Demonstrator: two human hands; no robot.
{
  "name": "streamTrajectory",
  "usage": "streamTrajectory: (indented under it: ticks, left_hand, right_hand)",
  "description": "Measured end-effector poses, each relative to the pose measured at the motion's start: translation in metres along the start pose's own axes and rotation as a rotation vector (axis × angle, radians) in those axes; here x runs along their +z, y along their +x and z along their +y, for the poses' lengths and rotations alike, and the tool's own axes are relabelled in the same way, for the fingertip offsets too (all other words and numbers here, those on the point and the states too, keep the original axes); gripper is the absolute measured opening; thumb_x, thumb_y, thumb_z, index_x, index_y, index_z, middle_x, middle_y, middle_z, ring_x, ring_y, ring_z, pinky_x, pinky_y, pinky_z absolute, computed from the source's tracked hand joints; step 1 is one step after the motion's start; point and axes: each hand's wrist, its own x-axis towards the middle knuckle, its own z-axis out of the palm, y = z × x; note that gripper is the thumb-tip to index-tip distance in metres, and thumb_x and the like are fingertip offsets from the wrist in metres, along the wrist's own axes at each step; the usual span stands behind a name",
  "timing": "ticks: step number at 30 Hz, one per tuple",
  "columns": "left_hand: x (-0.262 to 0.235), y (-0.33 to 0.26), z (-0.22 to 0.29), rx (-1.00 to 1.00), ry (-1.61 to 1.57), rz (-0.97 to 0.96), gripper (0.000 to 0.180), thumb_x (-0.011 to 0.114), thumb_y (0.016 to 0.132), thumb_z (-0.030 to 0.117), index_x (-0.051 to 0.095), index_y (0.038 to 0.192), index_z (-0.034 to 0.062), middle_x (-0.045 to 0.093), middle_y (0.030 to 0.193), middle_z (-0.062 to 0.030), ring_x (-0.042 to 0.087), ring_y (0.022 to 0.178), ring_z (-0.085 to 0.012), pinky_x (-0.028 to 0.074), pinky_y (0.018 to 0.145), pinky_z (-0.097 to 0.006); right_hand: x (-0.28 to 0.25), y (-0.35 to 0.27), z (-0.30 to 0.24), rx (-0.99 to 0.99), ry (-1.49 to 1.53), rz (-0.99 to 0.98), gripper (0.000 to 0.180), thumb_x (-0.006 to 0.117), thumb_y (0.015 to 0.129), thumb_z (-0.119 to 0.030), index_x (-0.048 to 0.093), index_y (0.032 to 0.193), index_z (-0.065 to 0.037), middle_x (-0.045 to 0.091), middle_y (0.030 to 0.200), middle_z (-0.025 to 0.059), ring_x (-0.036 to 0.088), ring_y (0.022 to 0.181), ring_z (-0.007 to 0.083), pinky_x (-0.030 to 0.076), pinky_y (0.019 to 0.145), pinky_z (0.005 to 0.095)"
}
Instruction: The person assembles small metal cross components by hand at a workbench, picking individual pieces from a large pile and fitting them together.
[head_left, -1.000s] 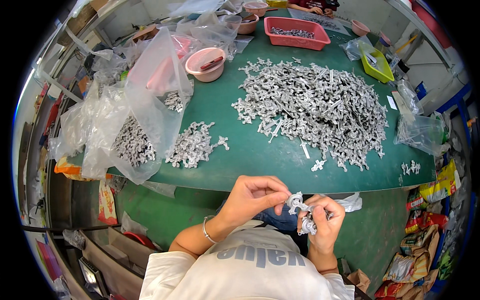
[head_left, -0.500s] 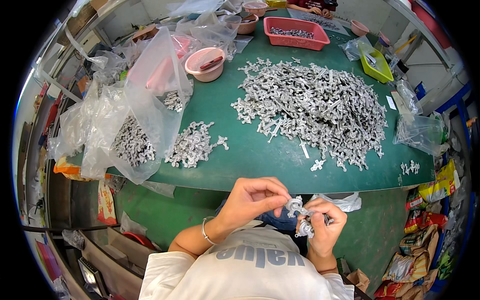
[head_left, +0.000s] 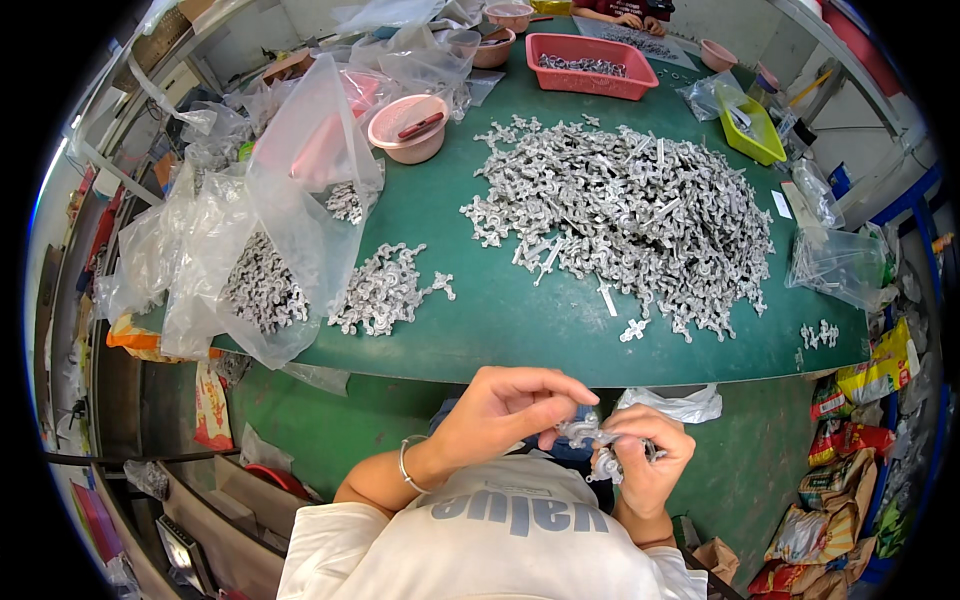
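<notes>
Small silver-grey metal castings (head_left: 608,462) are gripped in my right hand (head_left: 652,450), its fingers curled round them, ends poking out toward the left. My left hand (head_left: 512,408), with a bangle on its wrist, pinches the far end of one casting (head_left: 580,430) between thumb and fingers; the fingertips partly hide it. Both hands are in front of my chest, just off the table's near edge. Beyond them a big heap of similar castings (head_left: 630,220) covers the table. A smaller pile (head_left: 378,292) lies to the left, beside a clear plastic bag (head_left: 300,230) holding more castings.
On the green table (head_left: 450,350) stand a pink bowl (head_left: 410,150), a red tray (head_left: 540,80) of metal parts and a yellow-green basket (head_left: 765,145). A few castings (head_left: 820,335) lie near the right corner. Another person's hands (head_left: 632,20) are at the far end.
My left hand has shifted slightly right, its fingers now reaching over the casting. The held casting has tilted and shows less. My right hand stays nearly in place.
</notes>
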Motion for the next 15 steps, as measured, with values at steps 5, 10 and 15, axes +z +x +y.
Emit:
streamTrajectory:
  ticks: [5,10,15]
  left_hand:
    - [-0.0024,0.0033,0.009,-0.104,0.074,-0.119,0.013,0.058,0.082,0.002,0.062,0.093,-0.0032,0.058,0.08,-0.0046,0.05,0.06,-0.0063,0.041,0.054,-0.019]
    - [-0.0024,0.0036,0.0091,-0.109,0.069,-0.143,0.012,0.059,0.081,0.003,0.062,0.09,-0.004,0.058,0.08,-0.0049,0.051,0.061,-0.0064,0.042,0.053,-0.019]
    - [-0.0031,0.002,0.0063,-0.096,0.071,-0.142,0.011,0.059,0.081,0.003,0.062,0.089,-0.0043,0.058,0.079,-0.0049,0.052,0.061,-0.0066,0.043,0.052,-0.018]
  right_hand:
    - [-0.0029,0.0025,-0.0066,-0.018,-0.05,-0.029,0.004,0.062,0.069,0.004,0.061,0.072,0.006,0.061,0.069,0.0147,0.058,0.06,0.0179,0.044,0.055,0.0244]
    - [-0.0028,0.0019,-0.0085,-0.028,-0.045,-0.032,0.004,0.062,0.068,0.004,0.061,0.071,0.007,0.061,0.068,0.0147,0.058,0.06,0.0186,0.044,0.054,0.0248]
    - [-0.0024,0.0019,-0.0097,-0.13,-0.113,-0.039,0.005,0.063,0.07,0.003,0.061,0.072,0.007,0.061,0.068,0.0153,0.059,0.059,0.0208,0.045,0.053,0.0264]
